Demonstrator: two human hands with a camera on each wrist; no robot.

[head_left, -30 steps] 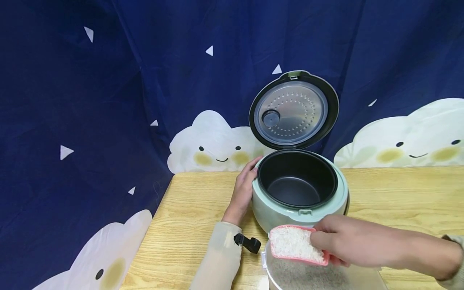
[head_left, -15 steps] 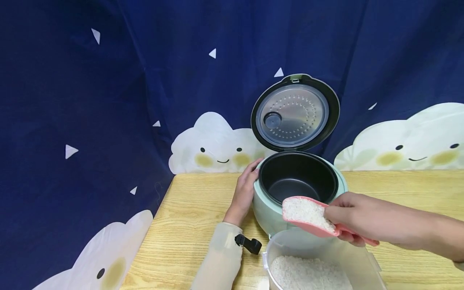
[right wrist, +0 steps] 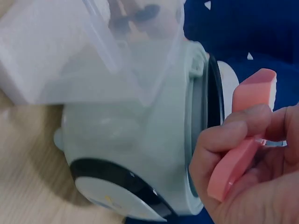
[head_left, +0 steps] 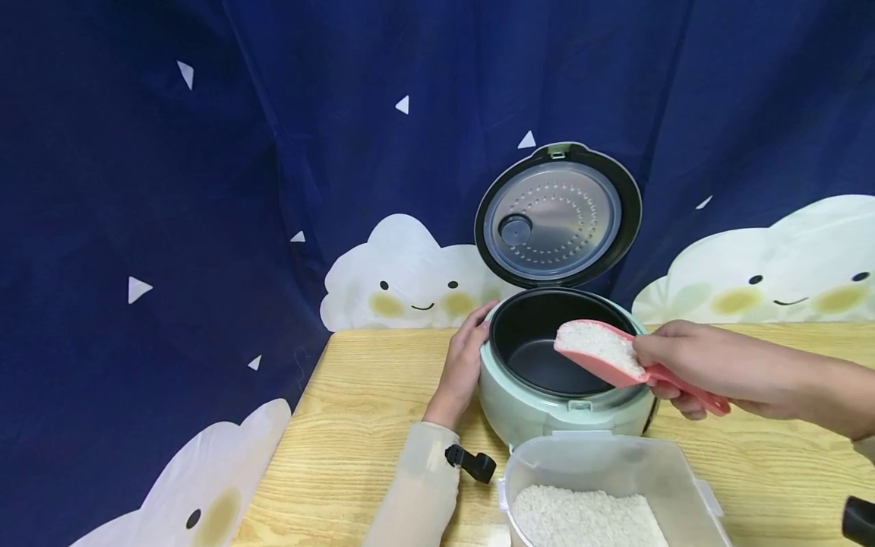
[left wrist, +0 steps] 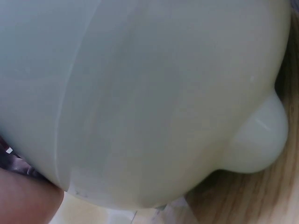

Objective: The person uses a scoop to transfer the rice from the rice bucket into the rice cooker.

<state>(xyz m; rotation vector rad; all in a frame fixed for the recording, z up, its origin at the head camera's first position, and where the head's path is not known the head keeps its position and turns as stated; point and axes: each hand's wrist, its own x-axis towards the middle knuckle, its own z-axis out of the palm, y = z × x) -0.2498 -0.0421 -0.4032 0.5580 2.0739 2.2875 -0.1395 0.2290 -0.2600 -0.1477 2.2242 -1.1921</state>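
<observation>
In the head view, a pale green rice cooker stands with its lid raised and a black inner pot inside. My left hand rests against the cooker's left side, fingers straight along it. My right hand grips a pink scoop heaped with white rice, held over the right part of the pot's mouth. In the right wrist view, curled fingers wrap the scoop's handle. The left wrist view is mostly filled by the cooker's body.
A translucent plastic bin with loose rice in it stands in front of the cooker. Both sit on a wooden table. A dark blue curtain with clouds hangs right behind the raised lid.
My right hand has carried the filled scoop up and away from over the bin to above the pot. The left hand has stayed against the cooker.
</observation>
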